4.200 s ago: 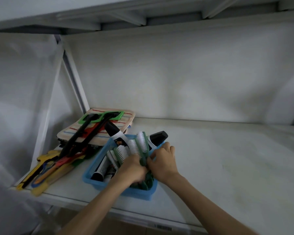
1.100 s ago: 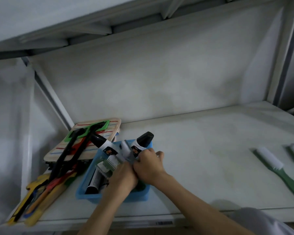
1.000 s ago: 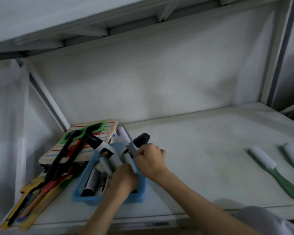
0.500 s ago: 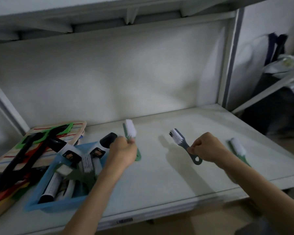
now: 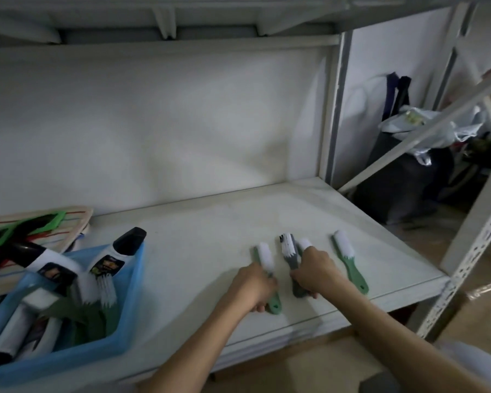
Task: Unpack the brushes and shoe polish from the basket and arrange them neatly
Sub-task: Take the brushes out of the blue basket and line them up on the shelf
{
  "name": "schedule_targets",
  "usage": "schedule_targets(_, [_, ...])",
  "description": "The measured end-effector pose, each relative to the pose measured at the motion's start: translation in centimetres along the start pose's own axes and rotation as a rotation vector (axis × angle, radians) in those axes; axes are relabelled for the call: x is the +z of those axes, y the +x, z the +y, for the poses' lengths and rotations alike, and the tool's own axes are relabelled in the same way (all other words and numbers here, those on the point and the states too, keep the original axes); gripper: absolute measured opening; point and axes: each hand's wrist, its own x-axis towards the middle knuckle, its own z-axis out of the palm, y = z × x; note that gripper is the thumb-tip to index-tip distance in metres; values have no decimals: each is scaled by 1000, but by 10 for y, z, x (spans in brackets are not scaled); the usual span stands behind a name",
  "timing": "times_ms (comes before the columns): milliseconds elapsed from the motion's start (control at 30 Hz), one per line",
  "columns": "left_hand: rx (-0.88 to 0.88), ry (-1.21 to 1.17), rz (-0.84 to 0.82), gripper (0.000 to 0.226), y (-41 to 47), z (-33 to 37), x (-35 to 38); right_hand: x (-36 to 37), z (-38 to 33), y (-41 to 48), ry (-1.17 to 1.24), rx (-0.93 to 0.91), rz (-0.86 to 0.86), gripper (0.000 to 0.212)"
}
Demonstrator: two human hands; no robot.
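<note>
A blue basket (image 5: 125,333) sits at the shelf's left front, holding black-capped shoe polish tubes (image 5: 116,255) and several brushes (image 5: 107,290). To the right, brushes lie in a row on the white shelf (image 5: 199,236). My left hand (image 5: 253,287) grips a green-handled brush (image 5: 267,268) with white bristles, laid flat on the shelf. My right hand (image 5: 315,272) holds a grey-handled brush (image 5: 291,255) beside it. Another white-bristled brush (image 5: 305,244) peeks out behind my right hand. A further green brush (image 5: 347,259) lies free at the far right.
A striped mat (image 5: 68,222) carrying long black, green and red tools (image 5: 20,231) lies at the far left behind the basket. A white upright post (image 5: 330,109) closes the shelf's right end. Beyond it stand dark bags (image 5: 403,177) on the floor.
Both hands moved right and lowered their brushes from the air onto the shelf, beside the brushes lying there. The view has swung right, so the basket now sits at the left edge.
</note>
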Motion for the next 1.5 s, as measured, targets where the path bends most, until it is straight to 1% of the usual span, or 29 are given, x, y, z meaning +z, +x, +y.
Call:
schedule_targets(100, [106, 116, 59, 36, -2, 7, 12, -4, -5, -3, -157, -44, 33, 26])
schedule_targets(167, [137, 159, 101, 37, -5, 8, 15, -8, -15, -8, -265, -67, 54, 31])
schedule_targets(233, [140, 145, 96, 36, -7, 7, 10, -10, -29, -14, -274, -90, 68, 31])
schedule_targets(333, [134, 120, 117, 34, -10, 0, -12, -12, -58, -24, -135, -159, 91, 19])
schedule_targets(400, [100, 109, 198, 29, -11, -11, -37, -12, -80, -31, -25, -251, 116, 11])
schedule_targets(467, [41, 94, 322, 24, -12, -31, -70, -6, -103, -36, 93, -363, 151, 19])
schedule_targets(533, [-32, 74, 428, 30, -15, -62, -105, 4, -126, -41, 221, -494, 164, 26])
schedule_targets(600, [-117, 24, 486, 37, -24, -95, -135, 17, -148, -47, 322, -632, 111, 28])
schedule_targets(633, [-150, 0, 513, 37, -32, -111, -148, 25, -159, -50, 352, -687, 67, 29])
schedule_targets(700, [-196, -2, 566, 34, -50, -140, -168, 40, -178, -57, 369, -766, -24, 29])
schedule_targets(767, [-239, 20, 605, 35, -65, -166, -180, 56, -195, -62, 344, -825, -100, 33])
schedule_targets(833, [-295, 2, 592, 37, -78, -187, -186, 71, -209, -67, 284, -866, -159, 38])
schedule_targets(900, [-346, -3, 526, 43, -87, -201, -189, 84, -220, -71, 169, -916, -185, 41])
schedule_targets(967, [-346, -24, 450, 36, -94, -213, -189, 95, -227, -76, 15, -960, -154, 40])
schedule_targets(1033, [-289, -22, 390, 22, -97, -221, -187, 105, -232, -80, -144, -963, -108, 28])
schedule_targets(1067, [-253, -11, 357, 18, -97, -224, -185, 111, -234, -83, -240, -956, -93, 20])
schedule_targets(1100, [-218, 4, 328, 21, -96, -225, -183, 116, -236, -85, -335, -950, -88, 15])
schedule_targets(1167, [-203, 61, 337, 33, -93, -224, -175, 125, -239, -89, -455, -917, -116, 14])
schedule_targets(1267, [-263, 272, 426, 32, -83, -216, -159, 130, -245, -87, -481, -878, -126, 14])
schedule_targets(1300, [-279, 352, 442, 35, -80, -213, -154, 131, -247, -86, -477, -867, -131, 16])
schedule_targets(1333, [-290, 384, 448, 35, -77, -210, -151, 131, -248, -85, -463, -854, -138, 19])
schedule_targets(1433, [-319, 347, 433, 24, -69, -206, -147, 132, -250, -83, -427, -815, -156, 21])
schedule_targets(1500, [-343, 321, 377, 25, -64, -208, -146, 131, -252, -84, -438, -797, -151, 25])
